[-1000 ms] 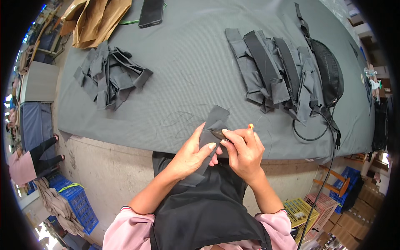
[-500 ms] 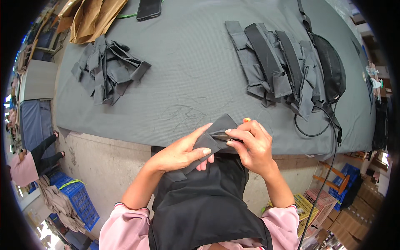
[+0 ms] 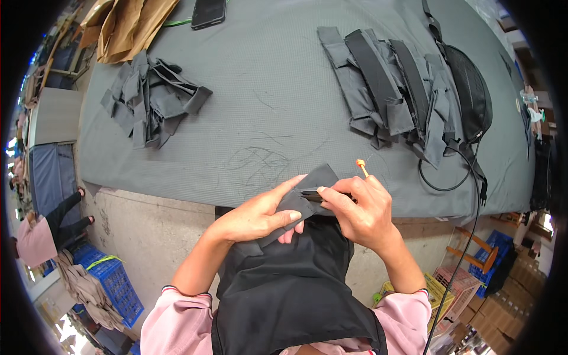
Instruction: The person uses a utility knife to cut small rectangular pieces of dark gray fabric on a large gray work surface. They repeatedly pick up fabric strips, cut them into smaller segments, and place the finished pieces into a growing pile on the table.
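Just above my lap, at the near edge of the table, my left hand [image 3: 260, 219] grips a folded dark grey fabric strip [image 3: 321, 176], thumb on top and fingers beneath. My right hand [image 3: 364, 207] is closed on a slim tool [image 3: 362, 166] whose orange-yellow end sticks up past the knuckles. Its fingertips press close to a dark fold in the strip; the tool's working end is mostly hidden there, so its kind cannot be told. Loose dark threads [image 3: 260, 157] lie on the table beyond my hands.
On the grey-covered table [image 3: 236, 89] are a tangled strip pile [image 3: 154, 97] at left and a row of strips [image 3: 378, 83] at right. A black pouch [image 3: 467, 89] with a cable lies beside that row. Brown paper [image 3: 127, 29] and a phone [image 3: 208, 13] are farther back.
My right hand has shifted slightly right and turned, so more of the tool's orange-yellow end shows. My left hand keeps its hold on the strip.
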{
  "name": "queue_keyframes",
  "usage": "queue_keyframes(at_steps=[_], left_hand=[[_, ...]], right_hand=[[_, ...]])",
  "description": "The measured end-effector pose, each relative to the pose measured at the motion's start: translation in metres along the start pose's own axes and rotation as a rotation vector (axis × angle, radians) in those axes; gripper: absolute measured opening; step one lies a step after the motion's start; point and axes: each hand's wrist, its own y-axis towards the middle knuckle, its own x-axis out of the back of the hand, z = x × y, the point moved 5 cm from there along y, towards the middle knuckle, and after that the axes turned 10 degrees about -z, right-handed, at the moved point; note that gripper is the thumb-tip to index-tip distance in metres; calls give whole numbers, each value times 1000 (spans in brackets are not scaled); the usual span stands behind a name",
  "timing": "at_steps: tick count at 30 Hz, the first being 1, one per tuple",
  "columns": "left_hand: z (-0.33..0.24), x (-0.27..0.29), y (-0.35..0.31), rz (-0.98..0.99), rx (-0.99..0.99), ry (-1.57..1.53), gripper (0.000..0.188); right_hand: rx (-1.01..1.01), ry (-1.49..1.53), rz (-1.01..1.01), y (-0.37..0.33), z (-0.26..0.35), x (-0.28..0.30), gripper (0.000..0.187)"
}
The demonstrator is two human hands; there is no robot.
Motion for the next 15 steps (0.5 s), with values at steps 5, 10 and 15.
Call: queue_keyframes(at_steps=[5, 10, 15], left_hand=[[5, -1, -1, 90, 47, -30, 67], [8, -9, 5, 196, 39, -134, 67], [8, -3, 2, 103, 84, -228, 69]], right_hand=[[-31, 102, 125, 3, -5, 1, 27], [-577, 827, 161, -11, -21, -23, 26], [-534, 496, 55, -14, -23, -6, 25]])
